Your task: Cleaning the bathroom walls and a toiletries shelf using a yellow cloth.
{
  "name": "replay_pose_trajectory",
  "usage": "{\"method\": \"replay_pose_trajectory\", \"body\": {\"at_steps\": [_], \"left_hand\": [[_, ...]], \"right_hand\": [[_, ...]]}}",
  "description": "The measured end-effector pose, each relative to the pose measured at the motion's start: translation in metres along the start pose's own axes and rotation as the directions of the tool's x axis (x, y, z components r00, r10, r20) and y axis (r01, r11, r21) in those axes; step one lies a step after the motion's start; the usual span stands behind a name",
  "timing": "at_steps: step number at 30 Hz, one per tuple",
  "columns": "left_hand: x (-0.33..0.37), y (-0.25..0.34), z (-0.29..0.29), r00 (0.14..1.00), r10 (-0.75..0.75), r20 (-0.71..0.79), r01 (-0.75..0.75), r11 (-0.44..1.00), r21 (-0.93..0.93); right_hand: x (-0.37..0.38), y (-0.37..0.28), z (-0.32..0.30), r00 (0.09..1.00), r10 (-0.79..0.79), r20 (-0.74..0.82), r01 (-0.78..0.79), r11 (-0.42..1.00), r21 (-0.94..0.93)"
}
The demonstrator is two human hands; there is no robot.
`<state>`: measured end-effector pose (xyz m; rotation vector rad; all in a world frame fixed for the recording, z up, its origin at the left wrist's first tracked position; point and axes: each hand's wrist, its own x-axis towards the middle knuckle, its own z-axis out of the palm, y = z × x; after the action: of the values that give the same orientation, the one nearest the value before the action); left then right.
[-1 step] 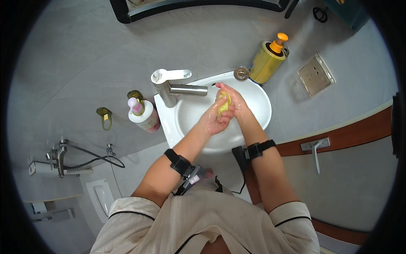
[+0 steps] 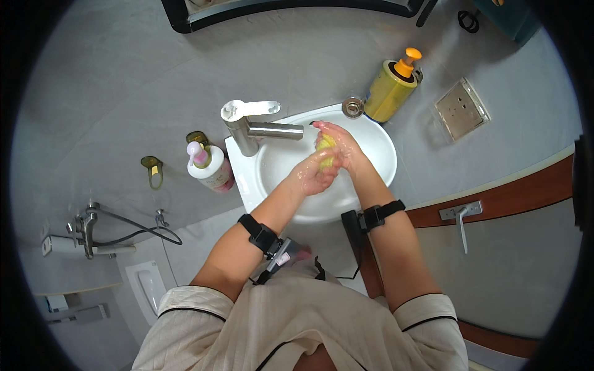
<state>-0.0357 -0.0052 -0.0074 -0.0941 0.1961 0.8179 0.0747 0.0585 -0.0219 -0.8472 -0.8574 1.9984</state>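
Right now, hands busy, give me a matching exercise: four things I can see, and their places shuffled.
Things:
1. yellow piece
2. faucet
3. bottle with orange pump
4. bottle with lilac pump

Places:
A. left of the sink
B. between left hand and right hand
C. by the sink's far right rim
D. with its spout over the sink

Pairs: 1-B, 2-D, 3-C, 4-A

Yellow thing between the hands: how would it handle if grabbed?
Probably slippery: the left hand and right hand around the yellow thing look wet and shiny. Likely light, being small enough to fit between them. Stiffness is unclear; the hands hide part of it.
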Motion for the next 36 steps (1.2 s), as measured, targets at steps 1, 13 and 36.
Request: {"method": "replay_pose_trajectory", "body": {"at_steps": [1,13,36], "left_hand": [[-0.001,0.001,-0.001,0.988,0.046,-0.15,0.015,0.924,0.383],[0.013,-0.011,-0.056,0.743,0.667,-0.065,0.244,-0.179,0.953],[0.014,-0.037,-0.037,0.717,0.695,-0.055,0.165,-0.092,0.982]], "right_hand": [[0.003,-0.001,0.001,1.0,0.004,0.002,-0.004,1.0,0.0],[0.008,0.031,0.012,0.859,-0.366,-0.357,-0.245,0.319,-0.916],[0.005,0.028,0.007,0.908,-0.281,-0.31,-0.12,0.536,-0.836]]}}
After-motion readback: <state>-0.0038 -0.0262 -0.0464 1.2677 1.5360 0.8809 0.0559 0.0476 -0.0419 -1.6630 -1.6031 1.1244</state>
